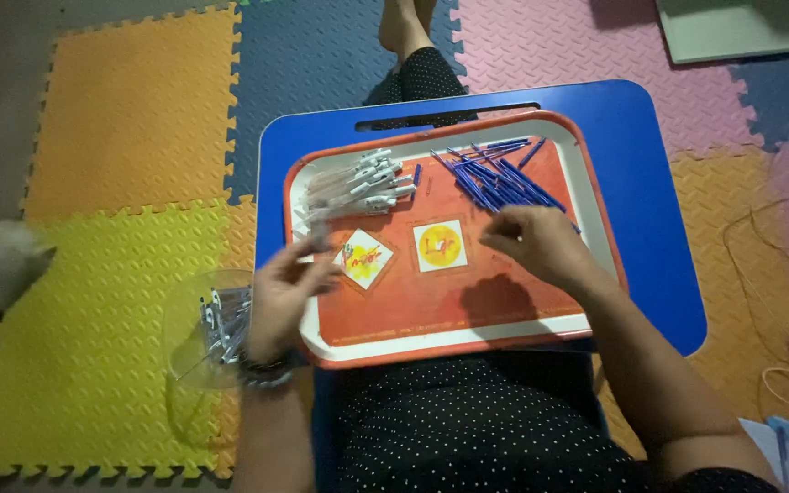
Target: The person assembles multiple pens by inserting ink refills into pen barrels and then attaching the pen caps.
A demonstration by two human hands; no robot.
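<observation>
An orange tray with a white rim lies on a blue lap table over my legs. Several clear pen barrels with white ends are piled at the tray's upper left. Several blue refills are heaped at its upper right. My left hand is at the tray's left edge, fingers closed on a blurred clear pen barrel. My right hand hovers just below the refill heap with its fingers curled together. Whether it holds a refill is hidden.
A clear plastic bowl holding several assembled pens sits on the floor at my left, beside my wrist. Coloured foam mats cover the floor. Thin cables and a white plug lie at the right. Someone's bare foot shows at the top.
</observation>
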